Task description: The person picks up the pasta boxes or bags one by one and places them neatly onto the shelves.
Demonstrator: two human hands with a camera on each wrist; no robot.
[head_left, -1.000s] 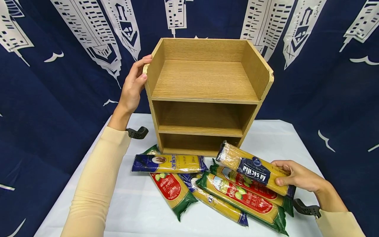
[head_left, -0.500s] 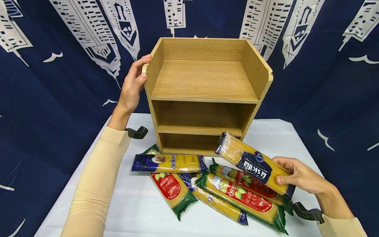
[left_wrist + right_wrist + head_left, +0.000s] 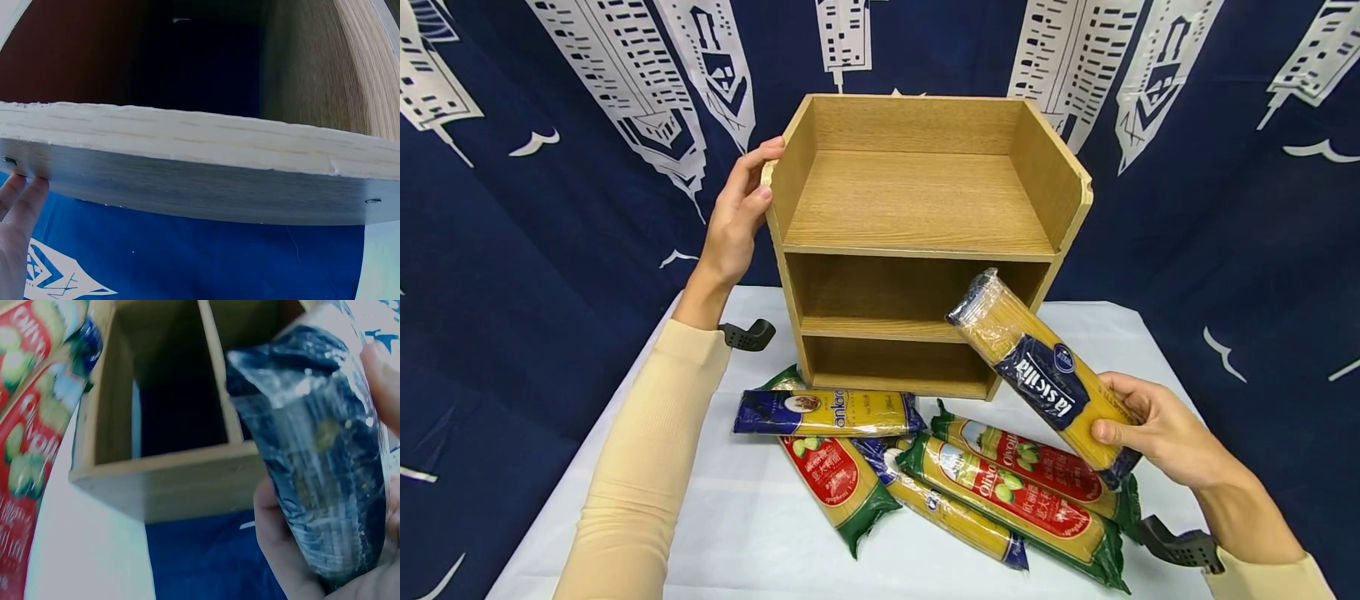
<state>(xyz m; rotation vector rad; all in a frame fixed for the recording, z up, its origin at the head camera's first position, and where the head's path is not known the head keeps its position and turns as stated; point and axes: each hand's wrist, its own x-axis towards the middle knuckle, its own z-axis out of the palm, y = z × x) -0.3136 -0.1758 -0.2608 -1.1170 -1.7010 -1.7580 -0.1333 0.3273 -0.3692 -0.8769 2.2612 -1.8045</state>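
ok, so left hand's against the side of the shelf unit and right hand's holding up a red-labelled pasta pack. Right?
Not quite: the pasta pack held up in the right hand has a dark blue label, not a red one, as the head view shows. The left hand is against the side of the shelf unit, as you say.

The left sleeve [image 3: 632, 458] and the right sleeve [image 3: 1273, 579] are showing a pale cream colour. The left wrist device [image 3: 748, 337] and the right wrist device [image 3: 1183, 548] are appearing black and curved, with small holes.
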